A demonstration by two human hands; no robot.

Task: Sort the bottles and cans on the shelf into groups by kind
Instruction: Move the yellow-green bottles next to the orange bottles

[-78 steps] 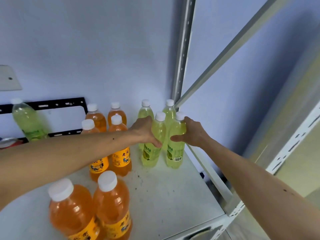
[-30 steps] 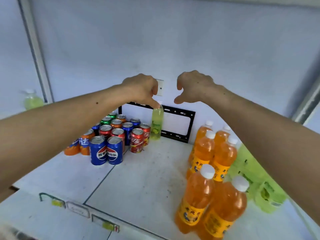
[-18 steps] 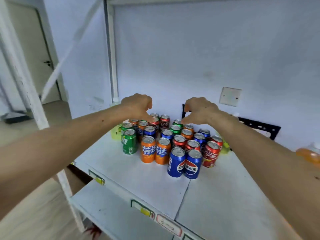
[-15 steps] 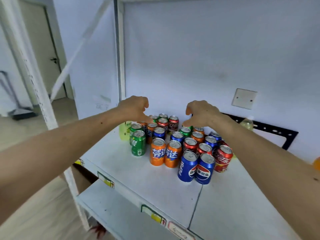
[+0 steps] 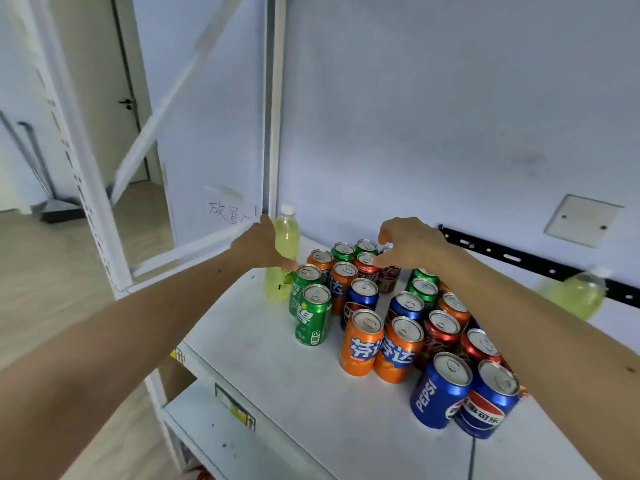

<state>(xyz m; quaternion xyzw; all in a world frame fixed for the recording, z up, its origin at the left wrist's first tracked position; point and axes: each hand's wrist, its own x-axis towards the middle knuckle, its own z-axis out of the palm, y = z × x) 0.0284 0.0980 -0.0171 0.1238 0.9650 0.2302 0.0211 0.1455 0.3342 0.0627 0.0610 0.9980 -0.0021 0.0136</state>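
Observation:
A yellow-green bottle (image 5: 286,237) with a white cap stands at the shelf's back left corner. My left hand (image 5: 261,247) wraps it, thumb behind and fingers across its front. My right hand (image 5: 412,244) hovers over the back cans with fingers curled and apart, holding nothing. The can cluster mixes green cans (image 5: 313,315), orange cans (image 5: 362,342), blue Pepsi cans (image 5: 441,389) and red cans (image 5: 441,332). A second yellow-green bottle (image 5: 581,296) stands blurred at the back right, behind my right forearm.
The white shelf board (image 5: 259,358) has bare room left of and in front of the cans. A white upright post (image 5: 273,116) rises just behind the corner bottle. A black bracket (image 5: 502,251) and a wall plate (image 5: 583,220) sit on the back wall. A lower shelf (image 5: 207,431) lies below.
My view swung left from the bottle groups to the cans. My left hand moved from above the cans onto the corner bottle; my right hand dropped a little over the back cans.

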